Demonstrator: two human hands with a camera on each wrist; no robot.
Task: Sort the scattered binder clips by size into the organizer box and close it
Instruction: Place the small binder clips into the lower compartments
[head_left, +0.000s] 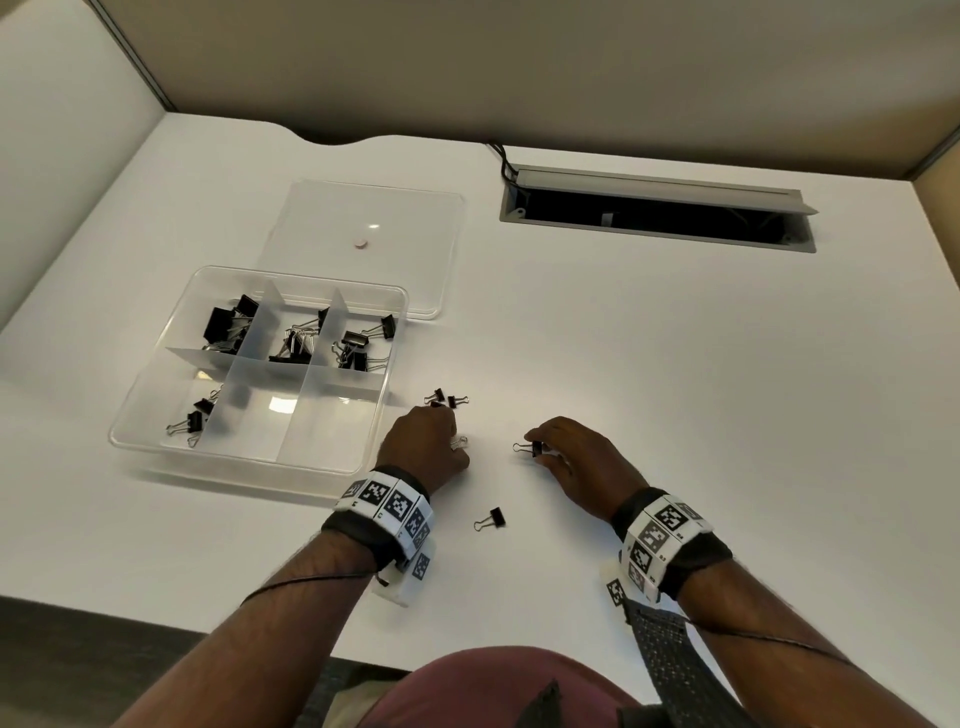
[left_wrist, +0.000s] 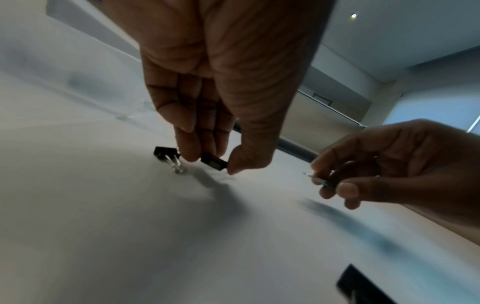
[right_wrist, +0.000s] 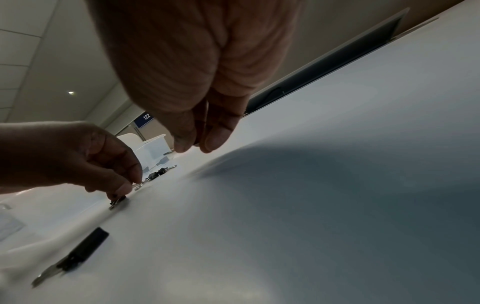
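Observation:
The clear organizer box (head_left: 130, 436) stands at the left with its lid off; black binder clips lie in its three back compartments and its front left one. My left hand (head_left: 435, 427) reaches down just right of the box and pinches a small black clip (left_wrist: 215, 163) between thumb and fingers. A second clip (left_wrist: 166, 153) lies against those fingers. My right hand (head_left: 544, 442) pinches another small clip (head_left: 535, 448) just above the table. Two small clips (head_left: 448, 399) lie beyond the left hand, and one clip (head_left: 493, 518) lies between my wrists.
The clear lid (head_left: 363, 228) lies flat behind the box. An open cable hatch (head_left: 654, 215) is sunk into the white table (head_left: 675, 364) at the back right. Partition walls close the back and sides. The table's front edge is near my body.

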